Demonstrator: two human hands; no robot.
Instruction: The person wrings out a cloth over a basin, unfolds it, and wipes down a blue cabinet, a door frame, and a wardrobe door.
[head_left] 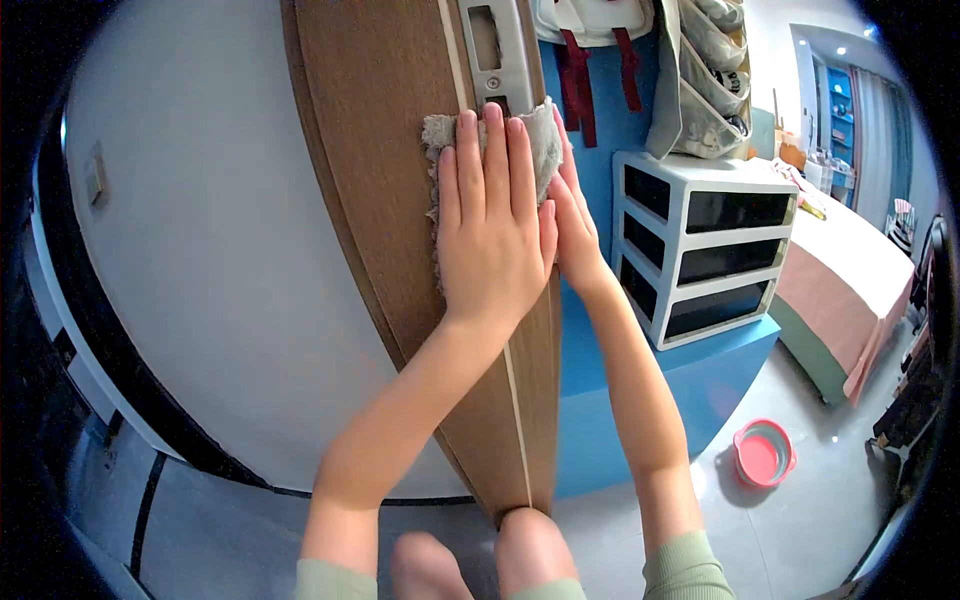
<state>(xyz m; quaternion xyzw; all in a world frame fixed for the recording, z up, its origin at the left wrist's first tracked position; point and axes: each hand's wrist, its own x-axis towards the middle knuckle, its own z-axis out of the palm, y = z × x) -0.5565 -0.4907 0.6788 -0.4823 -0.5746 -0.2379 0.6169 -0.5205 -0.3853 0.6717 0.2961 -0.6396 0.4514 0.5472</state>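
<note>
A grey fluffy cloth lies against the brown wooden door frame, just below a metal strike plate. My left hand is spread flat over the cloth, fingers pointing up and pressing it to the wood. On the right side of the frame, my right hand holds the cloth's edge where it wraps round the corner; part of that hand is hidden behind the left one.
Right of the frame are a white drawer unit with black fronts on a blue surface, hanging pockets and a bed. A pink basin stands on the floor. A white wall is at left.
</note>
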